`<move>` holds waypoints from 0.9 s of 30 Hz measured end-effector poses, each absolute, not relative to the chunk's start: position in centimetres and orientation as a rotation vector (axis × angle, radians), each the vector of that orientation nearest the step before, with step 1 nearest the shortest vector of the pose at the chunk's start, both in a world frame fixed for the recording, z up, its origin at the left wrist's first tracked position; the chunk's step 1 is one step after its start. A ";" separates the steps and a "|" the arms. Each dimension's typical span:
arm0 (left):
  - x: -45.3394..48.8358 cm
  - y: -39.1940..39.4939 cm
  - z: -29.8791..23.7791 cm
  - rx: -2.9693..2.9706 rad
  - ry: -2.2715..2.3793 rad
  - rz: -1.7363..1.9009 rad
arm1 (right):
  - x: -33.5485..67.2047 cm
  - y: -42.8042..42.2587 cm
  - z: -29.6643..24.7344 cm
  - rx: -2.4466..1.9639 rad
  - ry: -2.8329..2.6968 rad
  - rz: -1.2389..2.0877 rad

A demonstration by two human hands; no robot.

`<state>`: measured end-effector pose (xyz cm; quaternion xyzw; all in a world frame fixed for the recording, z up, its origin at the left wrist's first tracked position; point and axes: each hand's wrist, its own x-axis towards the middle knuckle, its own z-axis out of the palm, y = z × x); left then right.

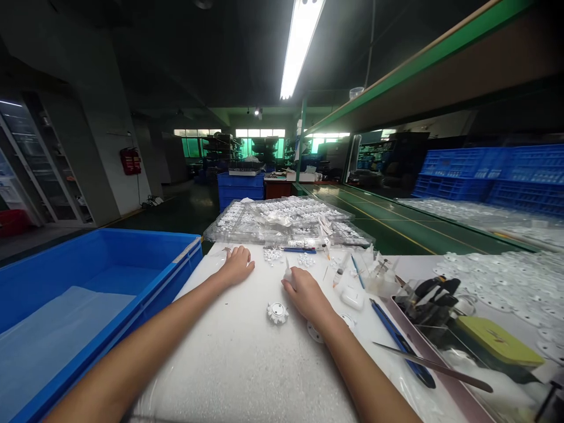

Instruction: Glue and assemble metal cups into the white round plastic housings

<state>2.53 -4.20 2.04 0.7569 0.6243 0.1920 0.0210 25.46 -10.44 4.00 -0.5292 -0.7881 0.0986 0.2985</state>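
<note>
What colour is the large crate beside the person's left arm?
Blue; the crate shows best in the head view.

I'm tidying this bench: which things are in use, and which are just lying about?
In use: small white bottle in right hand; small white pieces beside left hand; round toothed part.
Lying about: blue crate; blue utility knife; yellow-green block.
</note>
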 end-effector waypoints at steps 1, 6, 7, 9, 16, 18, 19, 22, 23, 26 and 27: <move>2.5 -4.4 2.1 2.370 1.907 0.577 | 25.4 -10.6 4.1 -1.409 -2.105 0.247; 1.9 -5.4 2.0 2.406 1.884 0.494 | 26.4 -11.2 4.8 -1.382 -2.080 0.182; 1.7 -5.6 1.9 2.396 1.904 0.487 | 26.7 -11.2 5.0 -1.368 -2.063 0.170; 1.0 -6.1 1.7 2.365 1.948 0.479 | 27.1 -11.3 5.5 -1.342 -2.017 0.146; 1.1 -7.5 3.5 2.349 1.971 0.504 | 28.0 -11.5 7.7 -1.057 -1.559 -0.048; 2.9 -6.9 4.6 2.413 1.871 0.522 | 28.3 -11.6 7.9 -1.010 -1.467 -0.064; 4.0 -6.4 4.9 2.441 1.823 0.534 | 28.4 -11.6 8.0 -1.016 -1.441 -0.060; 7.7 -4.4 4.7 2.495 1.723 0.530 | 28.7 -11.5 7.9 -1.035 -1.402 -0.061; 8.8 -3.6 4.3 2.494 1.722 0.522 | 28.7 -11.4 7.8 -1.031 -1.394 -0.073; 11.1 -1.4 2.6 2.436 1.809 0.541 | 28.7 -11.5 7.8 -1.012 -1.384 -0.106; 11.6 -0.8 2.1 2.413 1.847 0.559 | 28.7 -11.5 7.8 -1.008 -1.383 -0.111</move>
